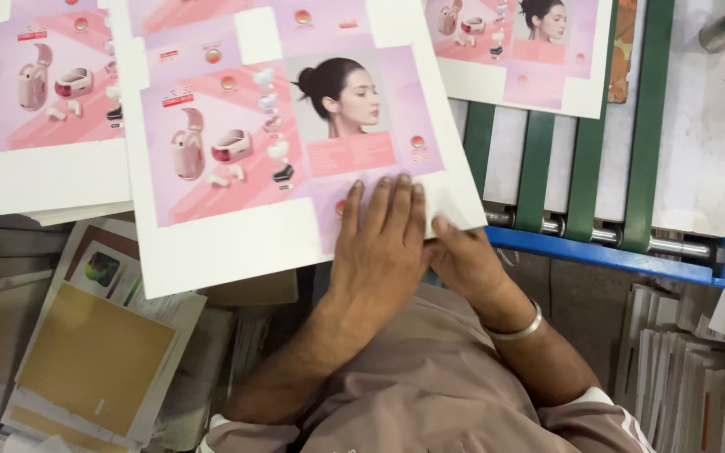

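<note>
Both hands (404,247) on printed sheet (295,143)

The left hand (379,243) lies palm down, its fingers (396,201) straight, close together and pointing away from the body; the left forearm is bare and slants in from the lower left; the right hand (463,256) sits just beside it, partly tucked under, thumb raised; the right wrist wears a metal bangle (518,329).
</note>
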